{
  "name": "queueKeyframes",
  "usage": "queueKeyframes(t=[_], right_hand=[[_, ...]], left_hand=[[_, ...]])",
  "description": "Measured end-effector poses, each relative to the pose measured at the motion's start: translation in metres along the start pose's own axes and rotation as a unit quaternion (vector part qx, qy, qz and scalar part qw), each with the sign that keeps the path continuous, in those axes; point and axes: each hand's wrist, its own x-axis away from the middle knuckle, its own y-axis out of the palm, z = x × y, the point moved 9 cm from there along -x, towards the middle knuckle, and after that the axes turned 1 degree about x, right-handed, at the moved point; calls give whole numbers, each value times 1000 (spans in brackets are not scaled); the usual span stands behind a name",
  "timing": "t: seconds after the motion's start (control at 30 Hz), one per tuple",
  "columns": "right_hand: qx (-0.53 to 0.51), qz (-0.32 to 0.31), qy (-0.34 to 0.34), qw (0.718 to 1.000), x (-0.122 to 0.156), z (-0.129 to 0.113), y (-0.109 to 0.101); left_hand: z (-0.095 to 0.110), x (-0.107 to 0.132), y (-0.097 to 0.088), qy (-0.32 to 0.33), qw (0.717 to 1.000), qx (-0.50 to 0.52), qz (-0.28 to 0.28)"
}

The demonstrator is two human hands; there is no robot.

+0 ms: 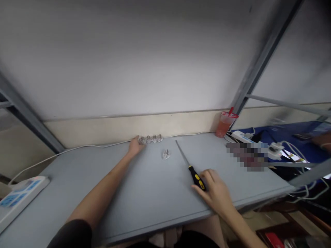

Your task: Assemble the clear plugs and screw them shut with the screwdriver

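Observation:
Several clear plugs (154, 138) with metal prongs pointing up stand in a row at the back of the grey tabletop (144, 193). My left hand (136, 147) reaches to the left end of that row, its fingers closed at the leftmost plug (142, 140) and partly hidden. One more clear plug (166, 154) sits alone, nearer to me. A screwdriver (198, 179) with a black and yellow handle lies on the table, its tip pointing away from me. My right hand (214, 189) has thumb and fingers on either side of its handle.
At the back right stands a cup of reddish drink (223, 124) with a red straw. A white power strip (20, 198) lies at the left; another power strip (243, 137) is at the right. A white cable (98, 146) runs along the wall. Metal posts (31, 120) frame the table.

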Motion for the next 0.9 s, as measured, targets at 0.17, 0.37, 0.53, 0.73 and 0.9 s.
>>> queueKeyframes(t=[0.17, 0.37, 0.53, 0.73, 0.9], right_hand=[[84, 12, 138, 987, -31, 151, -18], [112, -8, 224, 968, -36, 259, -8], [120, -18, 210, 970, -26, 248, 10], [126, -14, 225, 966, -25, 263, 11], [122, -54, 158, 978, -34, 236, 13]], left_hand=[[3, 38, 1, 33, 999, 21, -22], [23, 93, 5, 112, 991, 57, -48], [36, 107, 12, 142, 985, 62, -73], [47, 110, 25, 159, 981, 50, -97], [50, 110, 32, 158, 981, 42, -100]])
